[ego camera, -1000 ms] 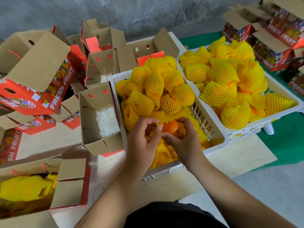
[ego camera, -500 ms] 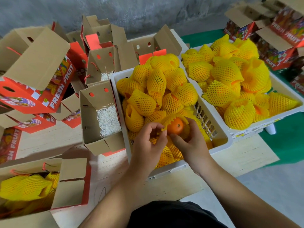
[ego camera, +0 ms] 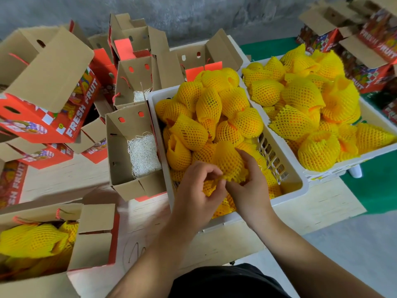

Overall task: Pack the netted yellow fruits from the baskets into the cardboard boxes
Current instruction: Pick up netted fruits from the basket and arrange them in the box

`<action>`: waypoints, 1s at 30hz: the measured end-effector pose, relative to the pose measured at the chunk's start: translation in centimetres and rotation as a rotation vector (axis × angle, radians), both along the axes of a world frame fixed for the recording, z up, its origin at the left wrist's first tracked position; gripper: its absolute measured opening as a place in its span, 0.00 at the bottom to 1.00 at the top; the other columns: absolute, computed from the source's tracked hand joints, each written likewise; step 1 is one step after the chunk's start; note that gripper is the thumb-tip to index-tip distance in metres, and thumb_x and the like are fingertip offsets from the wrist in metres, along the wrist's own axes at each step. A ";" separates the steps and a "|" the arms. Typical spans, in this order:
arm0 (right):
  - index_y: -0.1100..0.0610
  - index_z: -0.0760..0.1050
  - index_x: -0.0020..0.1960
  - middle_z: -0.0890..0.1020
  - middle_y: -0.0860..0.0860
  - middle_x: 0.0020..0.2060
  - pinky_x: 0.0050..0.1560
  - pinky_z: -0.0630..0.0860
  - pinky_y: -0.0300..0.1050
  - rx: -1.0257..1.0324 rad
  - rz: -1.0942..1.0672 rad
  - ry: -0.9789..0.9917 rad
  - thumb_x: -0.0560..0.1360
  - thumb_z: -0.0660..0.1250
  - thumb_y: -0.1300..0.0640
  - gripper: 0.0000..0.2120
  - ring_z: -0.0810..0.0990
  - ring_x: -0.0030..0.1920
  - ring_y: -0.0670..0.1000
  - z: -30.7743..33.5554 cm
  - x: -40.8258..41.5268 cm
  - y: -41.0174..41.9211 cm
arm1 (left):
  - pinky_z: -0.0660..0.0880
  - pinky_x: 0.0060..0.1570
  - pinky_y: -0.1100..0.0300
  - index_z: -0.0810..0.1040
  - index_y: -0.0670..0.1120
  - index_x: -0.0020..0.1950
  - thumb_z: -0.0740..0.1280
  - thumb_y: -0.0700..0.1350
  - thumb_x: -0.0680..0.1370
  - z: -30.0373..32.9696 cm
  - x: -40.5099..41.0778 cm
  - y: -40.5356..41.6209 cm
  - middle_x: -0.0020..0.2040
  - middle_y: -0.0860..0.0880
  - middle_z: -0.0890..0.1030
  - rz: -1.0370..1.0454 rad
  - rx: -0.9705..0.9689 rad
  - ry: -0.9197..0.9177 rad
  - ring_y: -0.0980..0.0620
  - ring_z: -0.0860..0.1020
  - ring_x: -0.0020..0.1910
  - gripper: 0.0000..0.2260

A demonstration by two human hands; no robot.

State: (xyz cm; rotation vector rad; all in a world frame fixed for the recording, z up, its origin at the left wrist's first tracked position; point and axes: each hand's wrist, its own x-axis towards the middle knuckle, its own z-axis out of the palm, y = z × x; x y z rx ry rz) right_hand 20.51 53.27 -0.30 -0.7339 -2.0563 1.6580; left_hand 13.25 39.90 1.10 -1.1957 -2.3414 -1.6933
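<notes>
Risk, net: the loose lower edge of the foam net is bunching between both hands; my guess is that it could ride off the netted fruit (ego camera: 228,163) if it is lifted by the net alone.
Risk, pile: the near basket (ego camera: 300,186) is heaped, so pulling this one out could be sending neighbours rolling over the rim onto the bench (ego camera: 318,203).
Risk, box: the open box (ego camera: 129,181) is standing just beside the basket's left wall, half over the bench's front part; a careless drop could be tipping it.
Left hand (ego camera: 197,190): fingers are curling in, pinching the frilly net edge at the fruit's near side.
Right hand (ego camera: 249,181): it is cupping the fruit from the right, index finger lying up along the net, thumb tucking the edge inward.
Fruit's place: it is sitting in the near basket, at its front, on top of other netted fruits; not yet lifted clear.
Other stock: the far basket (ego camera: 378,153) is full too, and a box at lower left (ego camera: 94,237) is already holding netted fruits.
</notes>
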 end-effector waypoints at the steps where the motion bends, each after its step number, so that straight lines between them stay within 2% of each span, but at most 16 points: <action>1: 0.44 0.72 0.72 0.84 0.46 0.54 0.38 0.78 0.38 -0.023 0.011 0.037 0.69 0.69 0.58 0.31 0.82 0.43 0.47 0.1 0.0 -0.1 | 0.76 0.54 0.61 0.77 0.44 0.59 0.74 0.47 0.76 -0.1 0.1 -0.3 0.54 0.50 0.78 0.043 0.002 -0.088 0.53 0.78 0.55 0.15; 3: 0.43 0.77 0.67 0.86 0.43 0.51 0.42 0.80 0.38 -0.070 0.013 0.126 0.74 0.67 0.57 0.23 0.85 0.48 0.47 0.5 0.1 -0.1 | 0.76 0.57 0.59 0.73 0.48 0.65 0.77 0.55 0.74 -0.4 0.2 -0.6 0.59 0.51 0.78 0.058 -0.023 -0.319 0.51 0.79 0.60 0.24; 5: 0.44 0.79 0.65 0.86 0.41 0.52 0.45 0.79 0.35 -0.069 0.010 0.152 0.75 0.66 0.55 0.19 0.84 0.51 0.44 0.9 0.2 -0.2 | 0.79 0.53 0.56 0.75 0.51 0.65 0.78 0.50 0.75 -0.8 0.4 -0.5 0.57 0.50 0.81 0.054 -0.023 -0.432 0.52 0.81 0.56 0.22; 8: 0.43 0.75 0.68 0.85 0.40 0.50 0.37 0.80 0.42 -0.071 0.020 0.105 0.72 0.70 0.60 0.26 0.83 0.43 0.48 0.7 0.3 -0.1 | 0.78 0.46 0.56 0.80 0.49 0.59 0.74 0.36 0.78 -1.3 0.5 -0.7 0.49 0.49 0.84 0.168 0.024 -0.368 0.54 0.82 0.47 0.13; 9: 0.44 0.73 0.70 0.84 0.39 0.51 0.36 0.79 0.40 -0.072 0.017 0.100 0.71 0.71 0.62 0.30 0.83 0.42 0.45 0.5 0.4 0.0 | 0.78 0.46 0.55 0.80 0.47 0.58 0.73 0.37 0.78 -1.5 0.4 -1.0 0.49 0.49 0.84 0.173 0.040 -0.366 0.53 0.82 0.48 0.11; 11: 0.47 0.70 0.73 0.82 0.37 0.57 0.46 0.78 0.33 -0.034 -0.004 0.091 0.71 0.74 0.68 0.35 0.81 0.53 0.37 0.1 0.7 0.2 | 0.78 0.51 0.54 0.80 0.47 0.59 0.72 0.47 0.75 -1.6 0.6 -1.1 0.52 0.48 0.84 0.108 0.079 -0.471 0.50 0.82 0.51 0.13; 13: 0.50 0.68 0.75 0.79 0.41 0.63 0.52 0.77 0.32 0.018 -0.026 0.075 0.70 0.75 0.71 0.38 0.77 0.61 0.36 0.1 0.8 0.2 | 0.77 0.60 0.49 0.76 0.47 0.66 0.70 0.55 0.74 -0.6 0.9 -0.5 0.60 0.45 0.83 0.003 0.247 -0.820 0.46 0.81 0.60 0.23; 15: 0.48 0.67 0.74 0.77 0.42 0.64 0.54 0.76 0.29 0.047 0.016 0.075 0.71 0.76 0.70 0.38 0.75 0.62 0.34 0.4 0.7 -0.4 | 0.74 0.68 0.46 0.70 0.49 0.75 0.64 0.62 0.81 0.6 1.1 0.3 0.69 0.46 0.80 -0.075 0.416 -1.222 0.45 0.78 0.68 0.27; 17: 0.40 0.64 0.74 0.74 0.42 0.66 0.61 0.74 0.32 0.096 0.124 0.027 0.73 0.77 0.65 0.39 0.74 0.66 0.38 0.7 0.6 -1.3 | 0.73 0.71 0.42 0.70 0.51 0.76 0.62 0.63 0.81 1.2 0.8 0.4 0.70 0.47 0.80 -0.109 0.356 -1.402 0.44 0.78 0.69 0.27; 20: 0.34 0.56 0.78 0.66 0.41 0.71 0.69 0.70 0.48 0.184 0.366 -0.095 0.72 0.74 0.61 0.45 0.65 0.73 0.49 1.2 0.5 -0.8 | 0.76 0.67 0.42 0.74 0.51 0.74 0.69 0.57 0.77 1.4 0.2 0.1 0.67 0.46 0.82 -0.011 0.285 -1.355 0.43 0.80 0.67 0.26; 22: 0.39 0.54 0.80 0.66 0.45 0.73 0.59 0.76 0.48 0.108 0.437 -0.031 0.71 0.69 0.60 0.44 0.70 0.68 0.49 1.4 -0.2 0.7 | 0.78 0.63 0.45 0.75 0.52 0.72 0.72 0.60 0.72 1.9 -0.6 -0.6 0.63 0.47 0.84 0.081 0.320 -1.345 0.44 0.81 0.64 0.30; 24: 0.47 0.60 0.79 0.71 0.52 0.66 0.41 0.77 0.43 0.042 0.275 -0.028 0.74 0.66 0.62 0.36 0.77 0.52 0.47 1.5 -2.2 2.3 | 0.79 0.61 0.42 0.80 0.56 0.66 0.73 0.63 0.67 2.0 -1.7 -1.8 0.57 0.49 0.86 0.147 0.379 -1.356 0.44 0.83 0.60 0.29; 25: 0.50 0.63 0.77 0.75 0.55 0.61 0.36 0.75 0.43 0.048 0.157 -0.100 0.77 0.65 0.62 0.30 0.78 0.46 0.49 1.0 -3.7 3.0 | 0.79 0.60 0.41 0.83 0.57 0.61 0.73 0.64 0.66 1.7 -2.2 -2.5 0.56 0.49 0.87 0.137 0.427 -1.364 0.43 0.83 0.59 0.25; 26: 0.53 0.66 0.75 0.79 0.57 0.57 0.35 0.73 0.43 0.064 0.082 -0.217 0.80 0.65 0.59 0.25 0.80 0.46 0.52 0.6 -5.4 3.5 | 0.80 0.59 0.40 0.84 0.60 0.59 0.72 0.64 0.69 2.1 -2.3 -3.1 0.56 0.49 0.87 0.110 0.466 -1.396 0.43 0.83 0.59 0.20; 28: 0.57 0.71 0.73 0.82 0.58 0.59 0.50 0.77 0.47 0.087 0.125 -0.456 0.80 0.67 0.43 0.27 0.81 0.59 0.60 -0.4 -8.4 3.5 | 0.83 0.52 0.43 0.82 0.64 0.59 0.67 0.57 0.80 1.9 -2.4 -4.3 0.56 0.55 0.86 0.118 0.523 -1.419 0.47 0.85 0.57 0.09; 30: 0.58 0.69 0.72 0.78 0.61 0.67 0.66 0.74 0.56 0.112 0.224 -0.564 0.74 0.68 0.32 0.38 0.76 0.68 0.63 -1.2 -10.2 2.1 | 0.84 0.45 0.54 0.84 0.64 0.54 0.62 0.49 0.86 1.5 -2.3 -5.2 0.48 0.63 0.86 0.173 0.522 -1.382 0.57 0.86 0.50 0.13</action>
